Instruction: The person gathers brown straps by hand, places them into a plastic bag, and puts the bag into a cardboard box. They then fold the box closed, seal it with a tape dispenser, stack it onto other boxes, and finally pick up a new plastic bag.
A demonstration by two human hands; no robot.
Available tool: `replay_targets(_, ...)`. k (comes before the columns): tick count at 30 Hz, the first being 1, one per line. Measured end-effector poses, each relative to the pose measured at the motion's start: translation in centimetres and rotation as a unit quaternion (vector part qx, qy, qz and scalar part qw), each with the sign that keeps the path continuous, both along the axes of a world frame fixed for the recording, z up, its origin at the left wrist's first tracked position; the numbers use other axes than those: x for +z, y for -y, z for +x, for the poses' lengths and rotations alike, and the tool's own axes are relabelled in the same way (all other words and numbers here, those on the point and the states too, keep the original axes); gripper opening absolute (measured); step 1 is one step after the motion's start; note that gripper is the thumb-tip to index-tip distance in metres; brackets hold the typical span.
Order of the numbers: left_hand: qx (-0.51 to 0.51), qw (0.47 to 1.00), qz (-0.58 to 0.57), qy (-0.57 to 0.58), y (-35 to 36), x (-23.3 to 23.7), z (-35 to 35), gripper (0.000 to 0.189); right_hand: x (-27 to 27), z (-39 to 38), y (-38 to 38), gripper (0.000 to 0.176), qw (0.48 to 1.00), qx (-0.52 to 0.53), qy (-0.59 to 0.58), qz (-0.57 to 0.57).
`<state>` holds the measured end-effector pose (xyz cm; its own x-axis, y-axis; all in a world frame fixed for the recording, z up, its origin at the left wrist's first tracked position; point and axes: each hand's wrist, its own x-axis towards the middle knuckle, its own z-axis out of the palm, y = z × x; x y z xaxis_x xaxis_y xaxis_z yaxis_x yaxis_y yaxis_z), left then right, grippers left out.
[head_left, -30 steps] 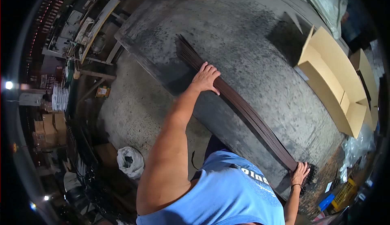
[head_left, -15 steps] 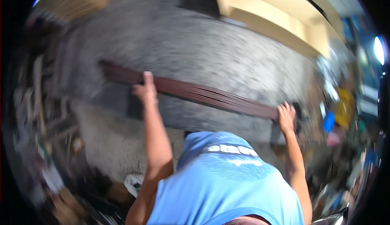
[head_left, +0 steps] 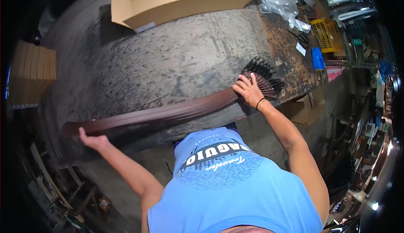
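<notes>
A long bundle of thin reddish-brown strips [head_left: 168,110] lies slantwise along the near side of the table, bowed slightly along its length. At its right end the strips fan out into many dark, bristly tips [head_left: 261,72]. My right hand [head_left: 249,91] is closed over the bundle just short of those tips, fingers across the top. Close to the other end, my left hand [head_left: 94,140] grips the bundle from the near side, its thumb in front and its other fingers mostly hidden behind the strips.
Beyond the bundle, an open cardboard box [head_left: 181,6] stands on the dark, scuffed table [head_left: 181,60]. Clear plastic bags [head_left: 280,1], a yellow crate [head_left: 326,35] and a blue container [head_left: 318,59] are at the right. Stacked cartons [head_left: 33,64] stand at the far left.
The view has turned, and the blur has cleared. My left hand has moved outward to near the bundle's left end. The right end now fans out beyond my right hand.
</notes>
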<state>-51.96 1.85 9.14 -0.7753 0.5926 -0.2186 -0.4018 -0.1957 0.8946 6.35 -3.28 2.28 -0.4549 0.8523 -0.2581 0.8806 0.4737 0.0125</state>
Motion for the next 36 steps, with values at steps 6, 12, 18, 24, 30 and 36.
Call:
replay_targets(6, -0.162, 0.964, 0.146, -0.154, -2.5, 12.2, 8.6, 0.048, 0.3, -3.3, 2.7, 0.054, 0.997, 0.065, -0.022, -0.035)
replay_targets(12, -0.395, 0.833, 0.115, -0.369, -6.8, 15.5, 19.3, 0.072, 0.3, -5.0, 3.7, 0.044, 0.996, 0.052, -0.064, -0.031)
replay_targets(18, -0.547, 0.579, 0.009, -0.605, -12.4, 7.8, 32.2, 0.087, -0.3, -5.1, 3.6, 0.043, 0.996, 0.046, -0.068, -0.019)
replay_targets(24, -0.575, 0.328, -0.069, -0.746, -14.1, -8.0, 38.1, 0.080, -0.1, -5.6, 3.6, 0.038, 0.994, 0.019, -0.112, -0.008)
replay_targets(30, -0.437, 0.442, -0.030, -0.783, -12.0, -10.3, 35.6, 0.068, 0.6, -4.8, 2.6, 0.034, 0.986, 0.066, -0.155, 0.008)
replay_targets(36, -0.315, 0.636, -0.413, -0.570, -7.2, -7.7, 22.4, 0.047, 0.0, -6.6, 0.9, 0.047, 0.973, 0.160, -0.163, -0.018)
